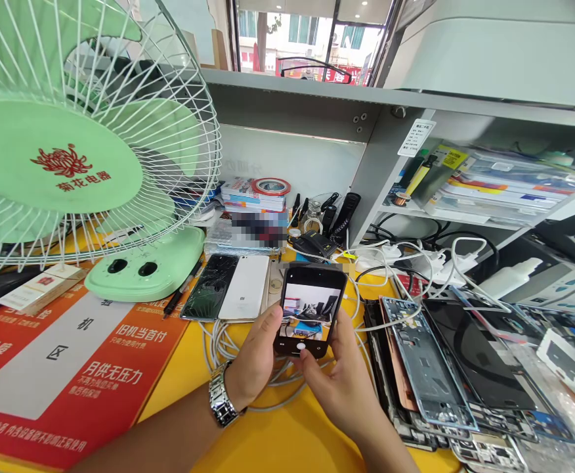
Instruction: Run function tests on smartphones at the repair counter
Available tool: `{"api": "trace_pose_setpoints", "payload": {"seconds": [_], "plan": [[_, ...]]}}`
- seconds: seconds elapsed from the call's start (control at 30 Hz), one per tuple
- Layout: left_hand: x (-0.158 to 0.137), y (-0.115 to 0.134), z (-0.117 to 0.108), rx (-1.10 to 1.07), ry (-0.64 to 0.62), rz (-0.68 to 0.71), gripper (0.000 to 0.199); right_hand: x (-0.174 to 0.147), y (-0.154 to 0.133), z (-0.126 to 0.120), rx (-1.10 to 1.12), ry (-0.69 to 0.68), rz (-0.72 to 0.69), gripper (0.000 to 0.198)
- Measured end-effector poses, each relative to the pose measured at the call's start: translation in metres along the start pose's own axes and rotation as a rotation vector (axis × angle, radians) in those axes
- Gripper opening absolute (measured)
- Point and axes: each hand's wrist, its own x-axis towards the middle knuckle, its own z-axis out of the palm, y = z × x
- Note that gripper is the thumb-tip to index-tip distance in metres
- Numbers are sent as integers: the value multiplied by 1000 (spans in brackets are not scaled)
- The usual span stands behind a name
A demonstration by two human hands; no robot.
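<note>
Both hands hold a black smartphone [310,312] above the yellow table. Its lit screen shows a camera view of the desk. My left hand [254,358], with a metal watch [223,397] at the wrist, grips the phone's left edge, the thumb along its side. My right hand [339,381] wraps the lower right edge, and its thumb tip is at the round button near the screen's bottom. Just beyond lie a white phone [245,286] and a dark phone with a cracked back [210,287], side by side. Coiled white cables [218,345] lie beneath the phone and hands.
A green fan [56,151] stands on the left above a red printed mat [115,387] and a cigarette pack [46,289]. Stripped phone frames and screens [430,368] are piled at right. Tangled cables [435,263] and a grey shelf [381,171] line the back.
</note>
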Motion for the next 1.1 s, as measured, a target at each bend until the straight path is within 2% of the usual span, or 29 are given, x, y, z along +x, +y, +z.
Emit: {"api": "trace_pose_setpoints", "payload": {"seconds": [0.1,0.4,0.7,1.1], "plan": [[-1,1,3,4,42,41,51,0,1,0,-15,-2,-7,69],[-3,11,8,52,-20,131,50,-4,4,1,-43,1,-26,67],[-4,7,5,46,-11,95,51,-3,4,2,-58,19,-27,65],[-2,9,5,87,-46,161,51,-3,4,2,-119,38,-18,60]]}}
